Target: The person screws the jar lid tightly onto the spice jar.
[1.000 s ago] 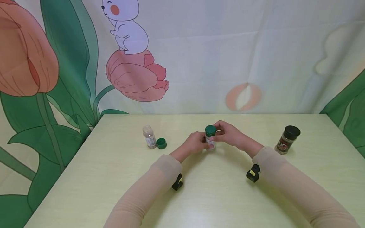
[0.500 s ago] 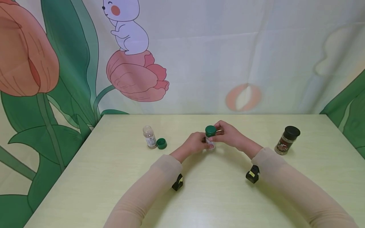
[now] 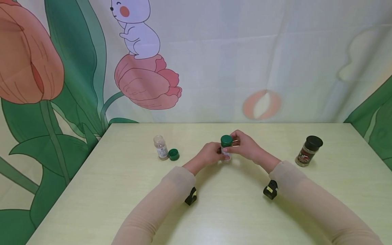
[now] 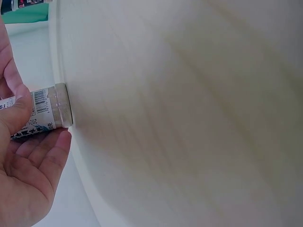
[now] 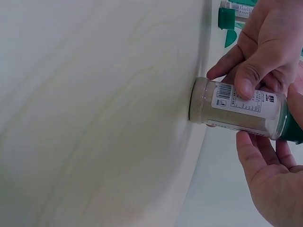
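Note:
A clear jar with a green lid (image 3: 226,140) stands upright on the table between both hands. The left hand (image 3: 210,153) grips its lower body from the left; in the left wrist view the thumb of the left hand (image 4: 21,161) lies across the label of the jar (image 4: 43,108). From the right, the right hand (image 3: 246,147) holds the jar's upper part, just under the lid. In the right wrist view the jar (image 5: 236,106) shows brownish contents, with the left hand (image 5: 270,52) on its label and the right hand (image 5: 272,175) near the lid end.
On the left of the table (image 3: 122,190) stands an uncapped clear jar (image 3: 161,147), with a green cap (image 3: 174,154) beside it. A black-lidded jar (image 3: 306,151) stands on the right. Behind the table hangs a printed cloth (image 3: 208,75). Black devices show at both wrists.
The right hand and its forearm have shifted very slightly, and the black device at that wrist has moved a little down and left. The left hand and the jar look the same.

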The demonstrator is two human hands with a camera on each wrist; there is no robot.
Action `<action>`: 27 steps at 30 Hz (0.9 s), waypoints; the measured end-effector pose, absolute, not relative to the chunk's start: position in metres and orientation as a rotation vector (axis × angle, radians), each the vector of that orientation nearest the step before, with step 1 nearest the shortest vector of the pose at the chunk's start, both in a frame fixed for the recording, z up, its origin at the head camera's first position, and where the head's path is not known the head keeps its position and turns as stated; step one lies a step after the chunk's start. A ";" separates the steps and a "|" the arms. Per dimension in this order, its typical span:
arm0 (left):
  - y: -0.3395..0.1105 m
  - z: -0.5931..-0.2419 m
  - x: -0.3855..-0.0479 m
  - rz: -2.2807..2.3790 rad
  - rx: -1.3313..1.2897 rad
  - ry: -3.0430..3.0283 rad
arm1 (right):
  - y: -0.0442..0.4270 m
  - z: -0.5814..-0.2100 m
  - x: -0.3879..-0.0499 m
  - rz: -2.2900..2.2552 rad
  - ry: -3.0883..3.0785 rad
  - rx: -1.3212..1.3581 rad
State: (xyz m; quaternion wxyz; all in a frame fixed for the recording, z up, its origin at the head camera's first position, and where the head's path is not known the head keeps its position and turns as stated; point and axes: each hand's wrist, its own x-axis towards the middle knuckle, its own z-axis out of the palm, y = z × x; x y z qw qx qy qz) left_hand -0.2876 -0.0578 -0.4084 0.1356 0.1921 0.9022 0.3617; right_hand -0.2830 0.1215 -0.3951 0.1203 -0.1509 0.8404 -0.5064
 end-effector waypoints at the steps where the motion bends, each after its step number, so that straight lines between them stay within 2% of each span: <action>1: -0.058 -0.408 -0.287 1.049 0.558 2.613 | 0.121 -0.396 -0.283 -1.477 2.466 -0.440; 8: -0.057 -0.408 -0.287 1.063 0.576 2.605 | 0.123 -0.397 -0.285 -1.447 2.465 -0.444; 17: -0.057 -0.408 -0.286 1.015 0.557 2.628 | 0.134 -0.378 -0.288 -1.344 2.253 -0.597; 27: -0.057 -0.408 -0.286 1.032 0.557 2.620 | 0.131 -0.384 -0.290 -1.358 2.311 -0.627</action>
